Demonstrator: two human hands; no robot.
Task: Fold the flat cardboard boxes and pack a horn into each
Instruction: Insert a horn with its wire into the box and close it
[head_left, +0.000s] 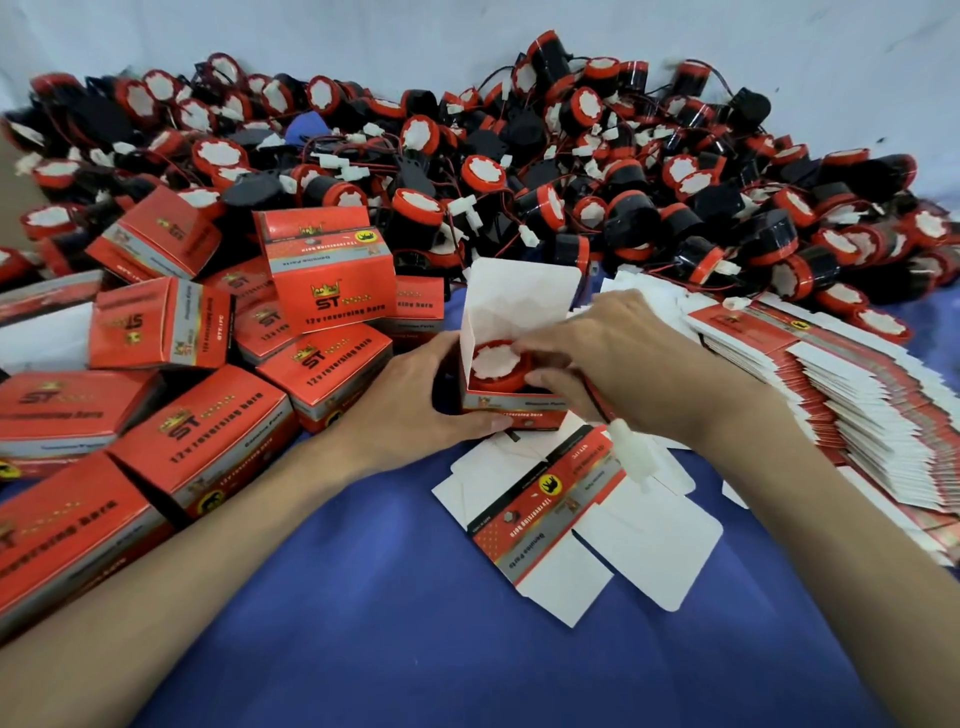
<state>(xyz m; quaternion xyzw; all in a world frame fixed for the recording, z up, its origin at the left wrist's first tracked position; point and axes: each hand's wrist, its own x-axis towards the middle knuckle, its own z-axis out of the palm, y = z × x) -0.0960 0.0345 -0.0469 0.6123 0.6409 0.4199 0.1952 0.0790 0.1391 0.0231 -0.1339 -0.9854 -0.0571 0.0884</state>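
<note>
Right hand (639, 353) pinches horn (498, 366), seating it in box (514, 410); left hand (415, 400) grips box's nine-o'clock side; next, likely close flap (519, 296).

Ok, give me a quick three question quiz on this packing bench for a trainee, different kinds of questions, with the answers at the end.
1. True or false: the open box that the left hand holds is already closed on top.
2. Where does the stack of flat boxes lie? A, left of the left hand; B, to the right of the right hand; C, inside the open box.
3. Fill in the gap: the horn in the open box has a ___ rim.

Key: 1 false, its top flap stands up. 2 B. 3 red.
</note>
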